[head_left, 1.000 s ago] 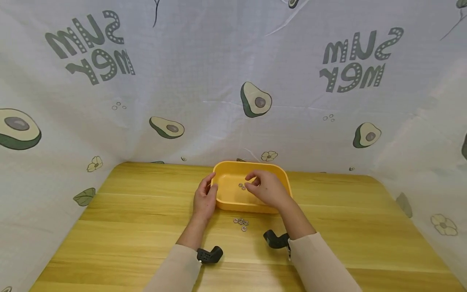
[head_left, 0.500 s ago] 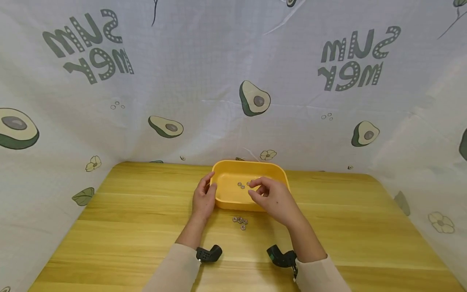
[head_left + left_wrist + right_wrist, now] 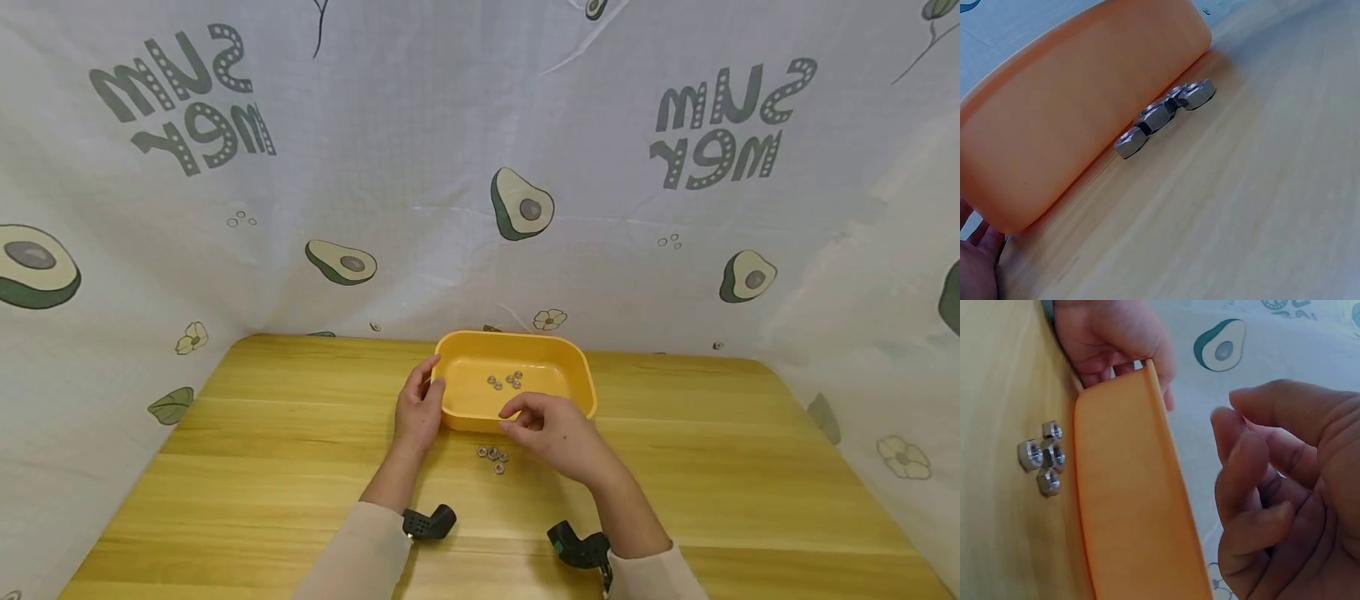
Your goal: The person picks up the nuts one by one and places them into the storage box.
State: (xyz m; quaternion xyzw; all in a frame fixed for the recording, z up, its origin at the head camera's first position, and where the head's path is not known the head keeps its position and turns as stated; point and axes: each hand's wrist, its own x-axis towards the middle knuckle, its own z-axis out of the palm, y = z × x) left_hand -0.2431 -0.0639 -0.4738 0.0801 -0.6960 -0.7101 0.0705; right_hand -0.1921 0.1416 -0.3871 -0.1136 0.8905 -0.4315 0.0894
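Note:
A yellow plastic tray (image 3: 468,422) stands on the table, and several small metal hex nuts (image 3: 517,385) lie on its floor. My left hand (image 3: 418,414) holds the tray's left end, its fingers around the end wall in the right wrist view. Just outside the tray's near wall sits a cluster of several more nuts (image 3: 492,452), also visible in the left wrist view as steel nuts (image 3: 1155,117). Above the near rim hovers my right hand (image 3: 558,437), fingers bent and thumb close to the index fingertip; no nut shows between them in the right wrist view (image 3: 1291,481).
The wood-grain table (image 3: 300,467) extends to both sides and toward me. A white curtain (image 3: 420,167) printed with avocados hangs behind the tray. A black wrist camera (image 3: 430,523) sits on the left wrist and another camera (image 3: 577,547) on the right.
My right hand has pulled back from inside the tray to its near rim, uncovering more nuts on the tray floor. The left hand keeps its place at the tray's end.

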